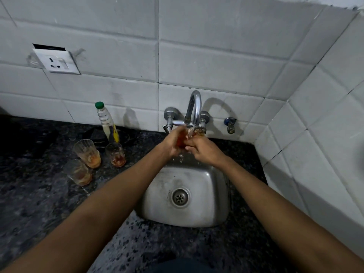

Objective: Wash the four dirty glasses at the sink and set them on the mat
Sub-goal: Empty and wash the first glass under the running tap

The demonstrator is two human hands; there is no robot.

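White rectangular wall tiles (216,62) with dark grout fill the upper half of the view and turn a corner at the right. Below them lies the dark speckled stone desk (39,203), wet with droplets near the front edge of the basin. Set into it is the square stainless-steel sink (214,203), with a round perforated drain at its centre. Two bare forearms reach in from the bottom edge and meet over the back of the sink. On the wall at the left hangs a white electrical socket plate (58,62), loose at its top edge. A curved chrome tap (195,107) stands above the sink, and water pours from its spout and splashes downward. At the back of the desk stands a clear plastic bottle with a green cap (105,123) and a yellow label. The left hand (173,142) is a closed grip around an amber-stained glass tumbler (185,137) held under the stream; the right hand (204,150) has its fingers curled against the same tumbler from the other side. Left of the sink, three more glasses stand upright on the desk with orange-brown residue inside: a tall ribbed glass (87,153), a short glass (116,154) just right of it, and another short glass (79,172) nearest the viewer.
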